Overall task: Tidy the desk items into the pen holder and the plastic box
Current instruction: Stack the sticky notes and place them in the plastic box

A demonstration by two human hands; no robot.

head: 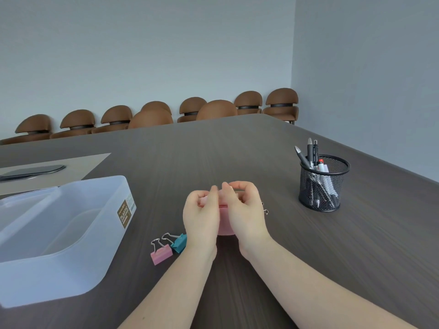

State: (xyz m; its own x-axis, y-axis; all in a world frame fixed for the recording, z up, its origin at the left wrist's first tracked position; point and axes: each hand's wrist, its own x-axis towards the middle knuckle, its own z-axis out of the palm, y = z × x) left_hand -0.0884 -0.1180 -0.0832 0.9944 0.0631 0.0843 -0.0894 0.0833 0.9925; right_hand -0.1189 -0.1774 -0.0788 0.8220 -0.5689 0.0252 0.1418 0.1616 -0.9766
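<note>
A pink pad of sticky notes (pixel 224 222) lies on the dark table in front of me. My left hand (pixel 202 217) and my right hand (pixel 244 210) both curl over it, fingers gripping its far edge; most of it is hidden. A pink binder clip (pixel 162 254) and a teal binder clip (pixel 179 242) lie just left of my left wrist. Wire handles of another clip (pixel 265 210) peek out right of my right hand. The translucent plastic box (pixel 114 224) stands open at the left. A black mesh pen holder (pixel 320 186) with several pens is at the right.
A dark flat device (pixel 33 172) lies on a beige mat (pixel 78 166) at the far left. Brown chairs (pixel 156 115) line the wall beyond the table's far edge. The table's right edge runs diagonally behind the pen holder.
</note>
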